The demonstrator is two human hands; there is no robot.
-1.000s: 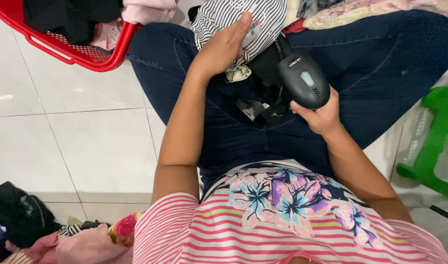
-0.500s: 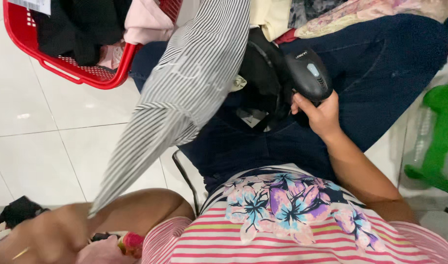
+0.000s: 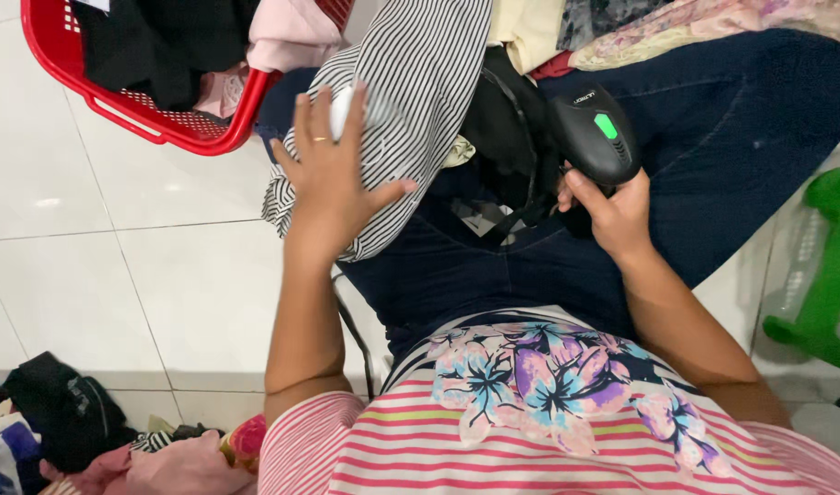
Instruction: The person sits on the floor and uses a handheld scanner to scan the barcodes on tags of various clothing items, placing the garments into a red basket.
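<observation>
I sit with dark blue trousers point(image 3: 713, 137) over my lap. My left hand point(image 3: 333, 170) rests flat on a black-and-white striped garment point(image 3: 420, 82) that hangs across my left thigh, and its fingers touch a small white tag point(image 3: 342, 105). My right hand point(image 3: 612, 215) grips a black hand-held scanner point(image 3: 589, 133) with a lit green light, held above black clothing point(image 3: 502, 137) in my lap.
A red plastic basket point(image 3: 154, 115) with dark and pink clothes stands on the white tile floor at upper left. More clothes point(image 3: 62, 431) lie in a heap at lower left. A green plastic stool point(image 3: 823, 275) is at the right. Patterned fabrics point(image 3: 676, 23) lie beyond my knees.
My left hand swung down to the floor pile with the striped garment spread out, then came back up onto it at my thigh. The scanner stayed in my right hand.
</observation>
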